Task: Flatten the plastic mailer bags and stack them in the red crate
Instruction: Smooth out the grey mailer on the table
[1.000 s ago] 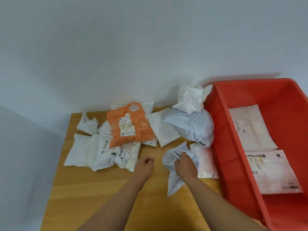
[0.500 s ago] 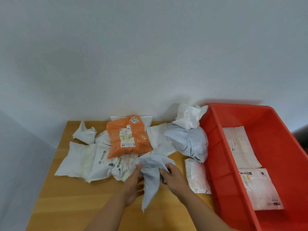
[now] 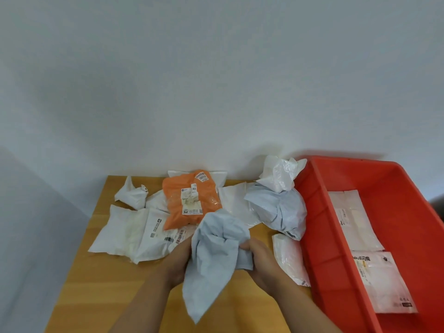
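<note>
Both hands have closed in on the crumpled pale grey mailer [image 3: 216, 255] since a second ago, when only the right hand gripped it low on the table and the left was a loose fist beside it; now it is lifted at the lower centre of the frame, its tail hanging down. On its left side, the left hand [image 3: 179, 263] holds it, fingers hidden behind the plastic. From the right, the right hand [image 3: 260, 263] grips it with fingers curled into the folds.

A wooden table [image 3: 96, 284] with a light grain fills the lower left and centre, pushed against a plain white wall [image 3: 216, 80] that takes up the whole upper half.

At the right of the frame the red crate [image 3: 319, 224] stands on the table, and two flattened white mailers [image 3: 355, 224] lie end to end on its floor.

Behind the hands lie the unsorted bags: an orange mailer [image 3: 189, 200] with labels, resting on a spread of flat white mailers [image 3: 129, 231] at centre left, and a small twisted white bag [image 3: 132, 194] further up left. A bulky grey bag [image 3: 278, 210] sits against the crate's left wall with a crumpled white bag [image 3: 281, 174] on top. Just right of the right hand, a clear-white mailer [image 3: 290, 258] lies beside the crate wall.
</note>
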`<action>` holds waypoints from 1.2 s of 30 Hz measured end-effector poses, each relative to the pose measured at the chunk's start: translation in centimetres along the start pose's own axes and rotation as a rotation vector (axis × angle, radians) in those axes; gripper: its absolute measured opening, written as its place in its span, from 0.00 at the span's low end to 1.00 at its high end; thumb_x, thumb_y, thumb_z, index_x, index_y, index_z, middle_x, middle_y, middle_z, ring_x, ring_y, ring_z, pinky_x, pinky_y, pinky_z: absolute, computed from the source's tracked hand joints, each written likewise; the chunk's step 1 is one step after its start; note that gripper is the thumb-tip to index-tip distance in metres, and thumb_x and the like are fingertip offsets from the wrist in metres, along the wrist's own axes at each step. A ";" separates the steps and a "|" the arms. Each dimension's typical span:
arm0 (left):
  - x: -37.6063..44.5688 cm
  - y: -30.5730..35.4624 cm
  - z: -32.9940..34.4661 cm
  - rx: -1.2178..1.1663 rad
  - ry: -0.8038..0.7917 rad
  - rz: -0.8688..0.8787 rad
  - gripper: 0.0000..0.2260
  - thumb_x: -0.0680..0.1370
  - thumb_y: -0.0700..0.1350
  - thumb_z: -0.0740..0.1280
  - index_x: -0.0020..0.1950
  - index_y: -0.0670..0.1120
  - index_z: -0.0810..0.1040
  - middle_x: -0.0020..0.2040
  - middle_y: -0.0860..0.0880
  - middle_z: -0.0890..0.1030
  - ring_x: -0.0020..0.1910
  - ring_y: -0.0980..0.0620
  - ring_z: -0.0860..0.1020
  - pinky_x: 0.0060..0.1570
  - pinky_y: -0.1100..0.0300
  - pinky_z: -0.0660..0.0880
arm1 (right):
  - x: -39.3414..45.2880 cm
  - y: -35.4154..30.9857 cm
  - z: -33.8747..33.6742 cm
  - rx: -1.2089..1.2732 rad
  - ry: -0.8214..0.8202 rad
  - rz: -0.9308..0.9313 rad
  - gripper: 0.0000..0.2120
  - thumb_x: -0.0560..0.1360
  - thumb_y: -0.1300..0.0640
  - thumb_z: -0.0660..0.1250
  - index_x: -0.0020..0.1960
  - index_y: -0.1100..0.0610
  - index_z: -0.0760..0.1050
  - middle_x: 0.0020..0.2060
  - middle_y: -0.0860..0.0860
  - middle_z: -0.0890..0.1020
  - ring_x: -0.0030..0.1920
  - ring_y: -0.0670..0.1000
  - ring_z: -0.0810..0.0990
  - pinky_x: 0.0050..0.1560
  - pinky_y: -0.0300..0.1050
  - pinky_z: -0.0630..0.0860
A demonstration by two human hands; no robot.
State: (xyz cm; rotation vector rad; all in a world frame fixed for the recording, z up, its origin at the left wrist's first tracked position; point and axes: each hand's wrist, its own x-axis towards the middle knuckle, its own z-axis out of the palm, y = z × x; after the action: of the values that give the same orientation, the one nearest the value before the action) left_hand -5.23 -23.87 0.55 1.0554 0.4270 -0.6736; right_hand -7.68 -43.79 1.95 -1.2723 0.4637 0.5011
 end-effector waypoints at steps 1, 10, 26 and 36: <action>0.1 -0.1 0.1 0.058 0.004 0.021 0.12 0.84 0.50 0.59 0.60 0.47 0.80 0.53 0.47 0.85 0.54 0.50 0.81 0.47 0.58 0.77 | -0.1 -0.1 0.1 0.006 -0.011 0.005 0.28 0.66 0.54 0.68 0.61 0.69 0.76 0.55 0.63 0.82 0.52 0.60 0.78 0.50 0.55 0.72; 0.0 2.3 1.1 0.336 0.176 0.360 0.09 0.82 0.40 0.64 0.53 0.48 0.84 0.47 0.56 0.86 0.47 0.58 0.83 0.42 0.70 0.76 | -0.2 -1.2 -1.3 0.045 -0.016 -0.079 0.12 0.67 0.62 0.64 0.49 0.65 0.78 0.45 0.59 0.82 0.43 0.54 0.79 0.38 0.45 0.75; -0.5 5.1 -1.6 0.150 0.563 0.511 0.04 0.79 0.42 0.70 0.52 0.45 0.84 0.46 0.50 0.85 0.42 0.60 0.82 0.37 0.69 0.76 | 0.0 -2.0 -6.0 -0.032 0.201 -0.129 0.08 0.76 0.68 0.67 0.42 0.59 0.69 0.39 0.60 0.75 0.39 0.55 0.76 0.31 0.41 0.75; -1.0 6.3 -1.5 0.251 0.406 0.408 0.08 0.79 0.45 0.70 0.54 0.44 0.84 0.50 0.49 0.86 0.51 0.48 0.83 0.50 0.54 0.80 | -1.2 -4.4 -4.7 -0.411 0.014 -0.118 0.05 0.77 0.58 0.70 0.48 0.60 0.79 0.40 0.49 0.85 0.41 0.45 0.82 0.43 0.36 0.77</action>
State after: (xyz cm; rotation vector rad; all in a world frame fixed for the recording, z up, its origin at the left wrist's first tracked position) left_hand -1.61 -20.14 4.63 1.4755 0.4631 -0.1454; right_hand -6.32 -49.40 5.00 -1.6878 0.3020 0.5029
